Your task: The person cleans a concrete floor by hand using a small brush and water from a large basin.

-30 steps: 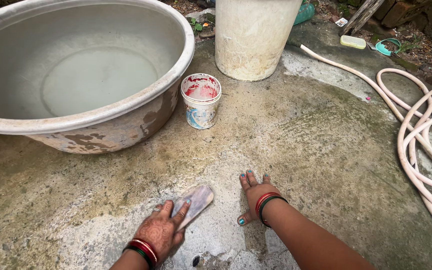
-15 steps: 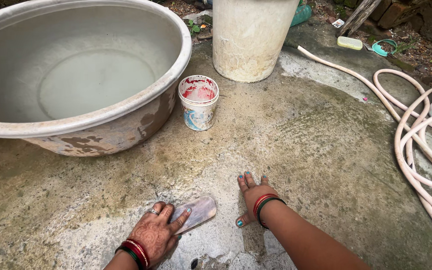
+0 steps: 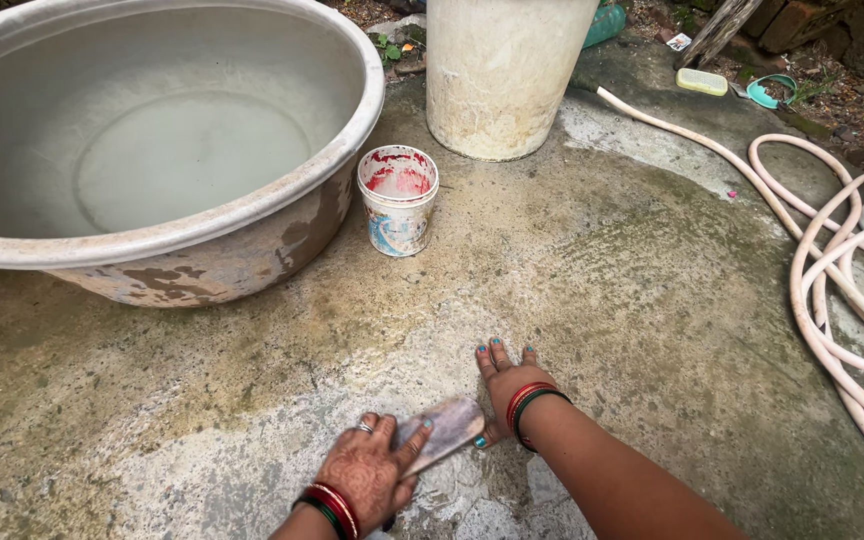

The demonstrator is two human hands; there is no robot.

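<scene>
On the wet concrete floor, head view: your left hand gripped the flat scrubbing block, its far end touching your right hand, which lay flat, holding nothing. Open floor lay right; tub and small cup stood ahead. Block underside was hidden.

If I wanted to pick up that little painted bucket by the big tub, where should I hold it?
Hold the small bucket by its round sides just under the rim, coming from the front right. It stands upright and open, and the big tub crowds its left side. No handle shows.
</scene>
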